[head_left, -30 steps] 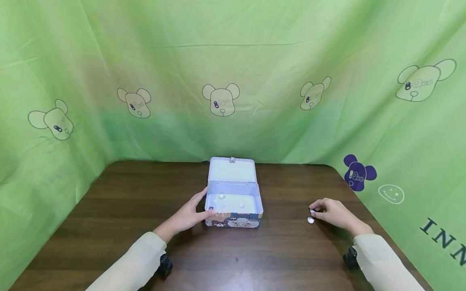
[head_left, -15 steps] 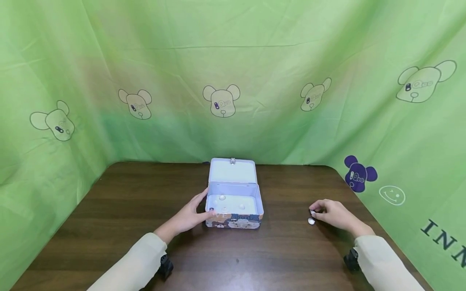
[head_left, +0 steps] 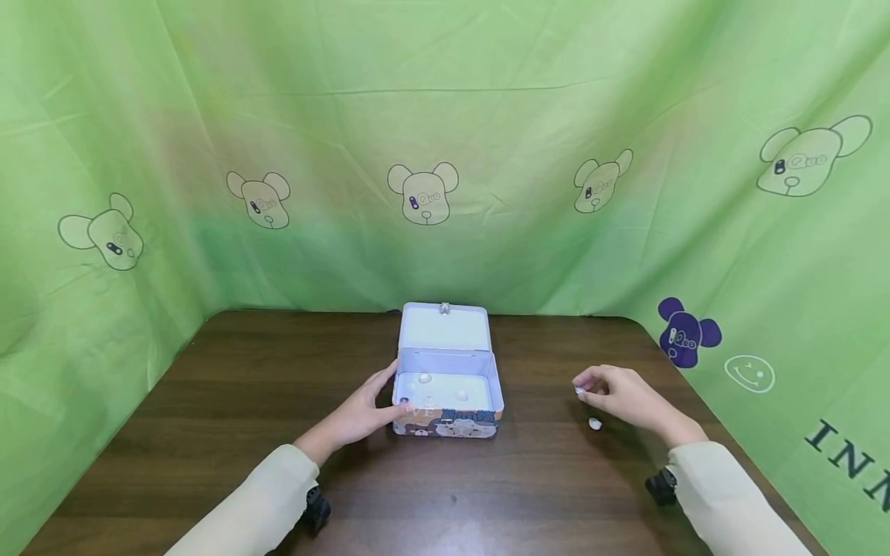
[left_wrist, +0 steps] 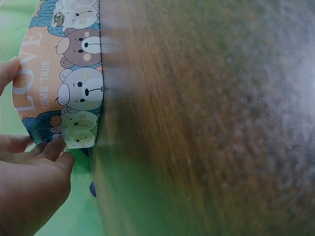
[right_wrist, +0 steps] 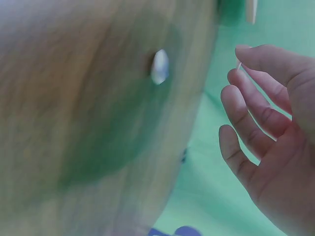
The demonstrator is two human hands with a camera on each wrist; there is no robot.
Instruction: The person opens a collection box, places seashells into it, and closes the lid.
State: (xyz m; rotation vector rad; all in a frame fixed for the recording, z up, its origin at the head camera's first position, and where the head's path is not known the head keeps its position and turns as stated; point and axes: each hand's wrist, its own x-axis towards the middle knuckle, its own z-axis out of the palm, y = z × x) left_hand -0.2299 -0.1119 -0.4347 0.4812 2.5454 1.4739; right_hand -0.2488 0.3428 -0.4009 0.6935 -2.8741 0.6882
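A small tin box (head_left: pixel 448 423) printed with cartoon bears stands in the middle of the table, its lid (head_left: pixel 445 327) raised. Several small pale pieces (head_left: pixel 425 378) lie on its floor. My left hand (head_left: pixel 356 413) grips the box's left end, thumb over the front rim and fingers along the side; the left wrist view shows the same hold on the bear-printed front. My right hand (head_left: pixel 623 396) is above the table at the right, pinching a small white shell-like piece (head_left: pixel 579 390) between thumb and fingertips. Another white shell-like piece (head_left: pixel 594 423) lies on the table below it.
The dark wooden table (head_left: pixel 264 371) surrounds the box. A green cloth (head_left: pixel 514 255) with bear-head prints hangs behind it and along both sides.
My right hand has lifted from the table and moved slightly left with a white shell-like piece in its fingertips. The left hand and the box stay where they were.
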